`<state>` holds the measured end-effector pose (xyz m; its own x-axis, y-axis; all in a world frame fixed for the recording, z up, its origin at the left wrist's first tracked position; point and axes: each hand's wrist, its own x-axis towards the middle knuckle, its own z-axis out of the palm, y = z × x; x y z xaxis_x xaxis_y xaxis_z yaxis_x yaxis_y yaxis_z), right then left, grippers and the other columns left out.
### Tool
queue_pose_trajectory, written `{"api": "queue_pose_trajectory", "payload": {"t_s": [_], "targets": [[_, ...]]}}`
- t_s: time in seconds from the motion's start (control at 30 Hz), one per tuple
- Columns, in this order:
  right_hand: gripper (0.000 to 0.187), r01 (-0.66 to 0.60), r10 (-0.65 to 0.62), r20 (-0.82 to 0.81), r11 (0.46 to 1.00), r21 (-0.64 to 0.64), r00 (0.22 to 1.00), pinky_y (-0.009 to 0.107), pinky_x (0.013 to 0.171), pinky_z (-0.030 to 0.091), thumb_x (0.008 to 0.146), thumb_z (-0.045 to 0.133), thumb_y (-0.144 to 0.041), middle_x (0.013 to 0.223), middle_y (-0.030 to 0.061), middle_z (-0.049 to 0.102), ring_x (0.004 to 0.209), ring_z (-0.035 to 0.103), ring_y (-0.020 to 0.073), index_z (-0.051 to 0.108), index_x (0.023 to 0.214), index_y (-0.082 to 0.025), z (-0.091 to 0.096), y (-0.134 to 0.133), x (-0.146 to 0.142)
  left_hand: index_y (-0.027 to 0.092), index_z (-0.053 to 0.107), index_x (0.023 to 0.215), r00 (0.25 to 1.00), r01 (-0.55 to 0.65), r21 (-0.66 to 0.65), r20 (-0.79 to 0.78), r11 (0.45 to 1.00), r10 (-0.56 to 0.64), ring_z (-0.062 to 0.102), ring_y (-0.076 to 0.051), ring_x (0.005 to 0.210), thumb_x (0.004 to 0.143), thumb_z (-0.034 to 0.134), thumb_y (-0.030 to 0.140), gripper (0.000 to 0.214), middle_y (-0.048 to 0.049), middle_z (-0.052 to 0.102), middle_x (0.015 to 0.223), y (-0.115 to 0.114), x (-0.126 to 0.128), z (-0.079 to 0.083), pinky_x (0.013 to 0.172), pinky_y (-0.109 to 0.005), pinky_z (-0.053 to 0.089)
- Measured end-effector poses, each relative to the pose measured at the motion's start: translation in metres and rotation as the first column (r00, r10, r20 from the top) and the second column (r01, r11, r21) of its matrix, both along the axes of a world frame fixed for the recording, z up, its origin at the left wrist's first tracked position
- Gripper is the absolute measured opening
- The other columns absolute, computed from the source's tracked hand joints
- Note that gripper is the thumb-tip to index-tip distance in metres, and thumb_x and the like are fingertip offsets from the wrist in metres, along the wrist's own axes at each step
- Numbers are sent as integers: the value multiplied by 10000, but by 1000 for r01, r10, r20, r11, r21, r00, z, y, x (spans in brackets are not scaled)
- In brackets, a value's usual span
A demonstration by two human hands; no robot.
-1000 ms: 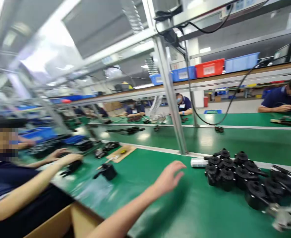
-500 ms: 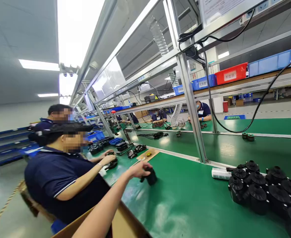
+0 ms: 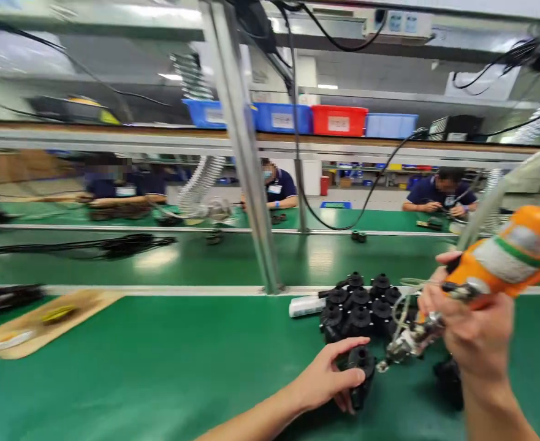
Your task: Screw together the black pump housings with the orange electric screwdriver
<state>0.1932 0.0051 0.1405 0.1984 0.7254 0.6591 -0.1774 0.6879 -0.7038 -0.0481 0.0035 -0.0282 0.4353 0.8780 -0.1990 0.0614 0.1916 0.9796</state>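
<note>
My left hand [image 3: 329,380] is wrapped round a black round plastic part [image 3: 360,373] that rests on the green mat [image 3: 168,367]. My right hand [image 3: 474,324] grips an orange powered screwdriver [image 3: 509,257], held tilted with its metal tip [image 3: 405,346] pointing down-left, close to the part in my left hand. Just behind both hands stands a cluster of several more black parts [image 3: 359,303]. A white tube-shaped item [image 3: 305,305] lies to the left of that cluster.
An aluminium post [image 3: 246,165] rises from the bench behind the parts. A wooden board [image 3: 44,321] lies at the left. Beyond a green conveyor [image 3: 205,257], people in dark shirts work at the opposite bench. Blue and red bins [image 3: 338,119] sit on a shelf.
The view swung from the left back to the front. My left hand brought a black part from the left over to the cluster. My right hand came into view with the orange screwdriver.
</note>
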Motion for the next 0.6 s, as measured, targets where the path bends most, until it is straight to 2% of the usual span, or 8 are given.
{"api": "queue_pose_trajectory", "payload": {"t_s": [0.13,0.37,0.6], "targets": [[502,3,-4,-25,1000,-17,1000,253,489,456,743,868,-228,770,-52,557,541,512,106,616,1177,-245,1,8,-17,189,562,1488,1000,-13,41,-1,999,13,681,-138,480,775,880,616,891,67,703,606,5,-1,1,508,-226,586],[517,-6,5,-26,999,-49,1000,256,485,439,716,867,-299,737,-62,539,520,486,100,600,1153,-229,1,17,-29,199,601,1452,999,-42,26,-6,999,42,685,-156,529,739,888,660,897,59,724,650,2,3,4,541,-254,604],[514,-9,10,24,999,-37,1000,282,501,467,746,883,-341,751,-58,537,538,494,112,599,1164,-249,0,16,-29,176,591,1450,1000,18,31,20,999,-19,684,-158,519,786,879,594,836,45,726,679,4,3,7,550,-262,597]]}}
